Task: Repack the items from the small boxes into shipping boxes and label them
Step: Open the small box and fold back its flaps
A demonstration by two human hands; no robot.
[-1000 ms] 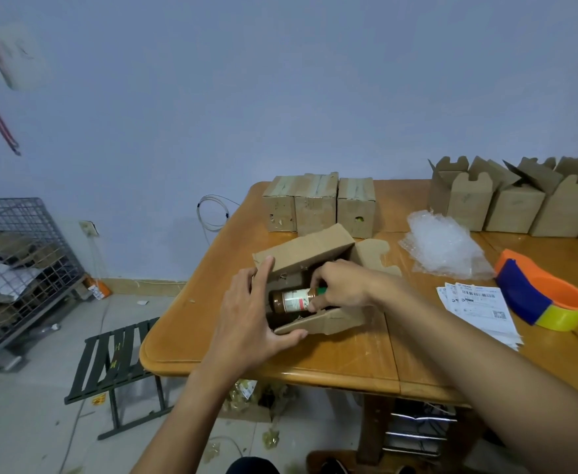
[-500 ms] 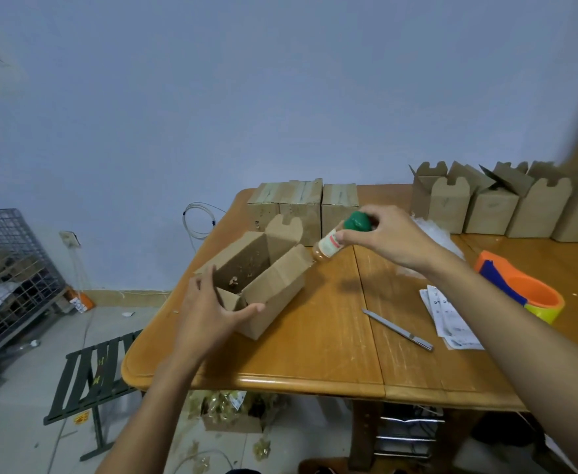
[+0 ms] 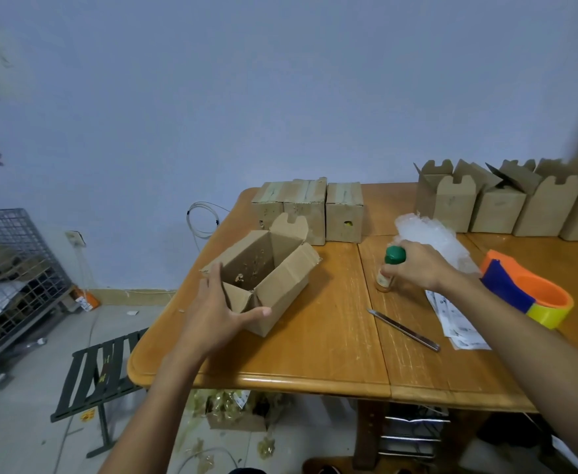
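Box (image 3: 273,278) lay open, holding only scraps, near the table's (image 3: 315,354) left edge; left hand (image 3: 215,313) spread wide against its near end. Right hand (image 3: 417,268) gripped the upright bottle (image 3: 394,256), well apart.

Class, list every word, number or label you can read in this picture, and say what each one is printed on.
No text here can be read.
Label on the bottle: blurred, partly hidden by the right hand.
Print on the printed sheets: too small to read.
Label on the orange packet on the floor: blurred.
Marks on the cardboard boxes: faint, no readable words.
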